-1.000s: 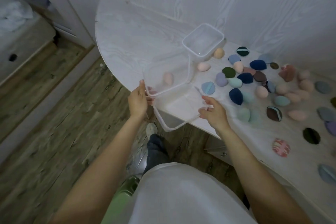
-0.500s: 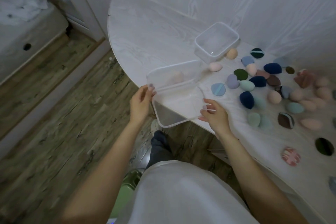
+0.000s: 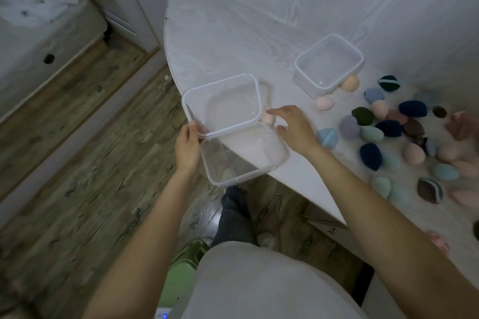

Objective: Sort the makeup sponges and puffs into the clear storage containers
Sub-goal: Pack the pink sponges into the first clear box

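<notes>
Two clear containers sit at the table's rounded front edge. My left hand (image 3: 188, 147) pinches the near left corner of the upper clear container (image 3: 220, 79), which partly overlaps the lower clear container (image 3: 283, 149); that one hangs over the table edge. My right hand (image 3: 295, 129) hovers just right of them with fingers spread, holding nothing. Its fingertips are close to a pink sponge (image 3: 268, 118) that shows behind the upper container. A third clear container (image 3: 298, 66) stands empty farther back. Several sponges and puffs (image 3: 388, 128) in blue, green, pink and brown lie scattered to the right.
A pink sponge (image 3: 324, 103) and a peach sponge (image 3: 350, 83) lie against the far container. The white table (image 3: 220, 33) meets a white wall behind. Wooden floor, a bed and a cabinet are to the left. A green stool (image 3: 184, 267) and my foot are below the table edge.
My right hand let go of the lower container and moved up toward the pink sponge. The upper container, lifted before, now lies flatter at the table edge.
</notes>
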Available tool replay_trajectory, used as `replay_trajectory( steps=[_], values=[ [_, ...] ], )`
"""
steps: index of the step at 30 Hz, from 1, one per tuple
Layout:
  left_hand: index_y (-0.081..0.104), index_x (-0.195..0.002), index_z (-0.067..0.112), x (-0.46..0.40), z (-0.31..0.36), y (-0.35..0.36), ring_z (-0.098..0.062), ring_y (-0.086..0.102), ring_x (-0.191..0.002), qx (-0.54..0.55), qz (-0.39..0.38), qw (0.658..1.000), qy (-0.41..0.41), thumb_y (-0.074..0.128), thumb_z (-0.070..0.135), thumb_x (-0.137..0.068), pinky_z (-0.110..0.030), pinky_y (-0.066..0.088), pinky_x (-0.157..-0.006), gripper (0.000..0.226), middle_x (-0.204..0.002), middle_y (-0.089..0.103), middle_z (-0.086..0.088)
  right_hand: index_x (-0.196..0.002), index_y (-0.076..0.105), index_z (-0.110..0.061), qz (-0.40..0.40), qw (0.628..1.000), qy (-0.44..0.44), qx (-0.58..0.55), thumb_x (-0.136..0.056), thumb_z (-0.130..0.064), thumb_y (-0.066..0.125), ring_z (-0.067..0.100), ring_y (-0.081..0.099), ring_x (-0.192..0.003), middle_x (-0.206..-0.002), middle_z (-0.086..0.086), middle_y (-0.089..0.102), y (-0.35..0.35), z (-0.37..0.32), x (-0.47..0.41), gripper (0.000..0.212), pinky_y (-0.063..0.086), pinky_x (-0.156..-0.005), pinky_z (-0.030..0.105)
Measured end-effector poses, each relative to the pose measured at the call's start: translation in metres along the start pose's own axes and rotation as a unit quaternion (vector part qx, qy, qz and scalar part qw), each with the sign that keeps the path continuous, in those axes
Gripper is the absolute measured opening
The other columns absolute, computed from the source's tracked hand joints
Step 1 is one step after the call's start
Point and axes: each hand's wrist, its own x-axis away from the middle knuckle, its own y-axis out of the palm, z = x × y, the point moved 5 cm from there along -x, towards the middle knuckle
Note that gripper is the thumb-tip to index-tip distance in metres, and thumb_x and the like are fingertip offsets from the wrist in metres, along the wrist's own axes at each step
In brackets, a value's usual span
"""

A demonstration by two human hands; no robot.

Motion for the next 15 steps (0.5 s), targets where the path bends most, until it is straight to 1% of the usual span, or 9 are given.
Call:
replay_trajectory(
  steps=[2, 4, 5, 7, 10, 12, 14, 15],
  values=[
    [0.057, -0.081, 0.015, -0.005, 0.001, 0.001, -0.019, 0.059, -0.082, 0.017, -0.027, 0.999, -0.008, 0.034, 0.031, -0.101, -0.031, 0.049, -0.075, 0.034, -0.088, 0.062, -0.002, -0.127, 0.055, -0.019, -0.053, 0.997, -0.029, 0.053, -0.086, -0.004, 0.058, 0.029, 0.044, -0.121, -0.138, 0.011, 0.041, 0.013, -0.001, -0.017, 0.043, 0.039, -0.101, 0.035],
    [0.059, -0.09, 0.008, -0.011, 0.002, 0.002, -0.019, 0.058, -0.083, 0.03, -0.041, 0.999, -0.016, 0.036, 0.027, -0.101, -0.031, 0.049, -0.075, 0.032, -0.092, 0.062, -0.004, -0.128, 0.054, -0.016, -0.063, 0.994, -0.045, 0.071, -0.084, -0.005, 0.06, 0.031, 0.049, -0.116, -0.133, 0.012, 0.048, 0.018, -0.002, -0.026, 0.046, 0.04, -0.098, 0.034],
    [0.06, -0.094, 0.007, -0.013, 0.002, 0.003, -0.018, 0.058, -0.083, 0.035, -0.041, 0.998, -0.017, 0.036, 0.026, -0.101, -0.03, 0.049, -0.074, 0.031, -0.091, 0.062, -0.002, -0.126, 0.056, -0.016, -0.045, 0.997, -0.037, 0.045, -0.082, -0.007, 0.063, 0.03, 0.053, -0.111, -0.128, 0.011, 0.053, 0.015, -0.001, -0.027, 0.046, 0.043, -0.094, 0.034],
    [0.059, -0.1, 0.009, -0.021, 0.007, 0.009, -0.016, 0.058, -0.083, 0.045, -0.043, 0.998, -0.011, 0.036, 0.026, -0.101, -0.025, 0.05, -0.074, 0.029, -0.088, 0.061, 0.002, -0.117, 0.061, -0.017, 0.016, 0.999, 0.001, -0.029, -0.078, -0.011, 0.07, 0.027, 0.06, -0.099, -0.117, 0.007, 0.06, 0.002, 0.005, -0.026, 0.041, 0.048, -0.085, 0.032],
    [0.058, -0.103, 0.011, -0.033, 0.023, 0.03, -0.018, 0.059, -0.086, 0.064, -0.089, 0.994, 0.001, 0.036, 0.027, -0.101, -0.018, 0.051, -0.071, 0.028, -0.092, 0.061, 0.002, -0.109, 0.06, -0.017, 0.089, 0.991, 0.044, -0.088, -0.076, -0.014, 0.075, 0.018, 0.059, -0.087, -0.105, 0.0, 0.06, -0.024, 0.016, -0.005, 0.036, 0.049, -0.074, 0.025],
    [0.057, -0.107, 0.012, -0.043, 0.04, 0.056, -0.019, 0.059, -0.09, 0.064, -0.143, 0.987, 0.021, 0.035, 0.026, -0.101, -0.015, 0.05, -0.072, 0.027, -0.097, 0.06, 0.002, -0.108, 0.058, -0.016, 0.124, 0.983, 0.068, -0.117, -0.078, -0.014, 0.073, 0.012, 0.057, -0.087, -0.103, -0.006, 0.057, -0.044, 0.025, 0.013, 0.034, 0.047, -0.073, 0.016],
    [0.056, -0.111, 0.012, -0.051, 0.054, 0.074, -0.018, 0.059, -0.095, 0.058, -0.178, 0.981, 0.043, 0.035, 0.024, -0.101, -0.014, 0.05, -0.075, 0.026, -0.101, 0.06, 0.002, -0.11, 0.057, -0.016, 0.126, 0.984, 0.06, -0.114, -0.081, -0.011, 0.069, 0.01, 0.056, -0.092, -0.104, -0.008, 0.056, -0.052, 0.022, 0.026, 0.031, 0.043, -0.072, 0.006],
    [0.056, -0.113, 0.011, -0.055, 0.062, 0.087, -0.019, 0.058, -0.097, 0.059, -0.197, 0.977, 0.05, 0.036, 0.024, -0.101, -0.014, 0.05, -0.076, 0.027, -0.102, 0.061, 0.001, -0.111, 0.057, -0.016, 0.123, 0.983, 0.062, -0.117, -0.083, -0.009, 0.067, 0.01, 0.056, -0.093, -0.105, -0.009, 0.056, -0.056, 0.023, 0.028, 0.03, 0.042, -0.072, 0.003]
  ],
)
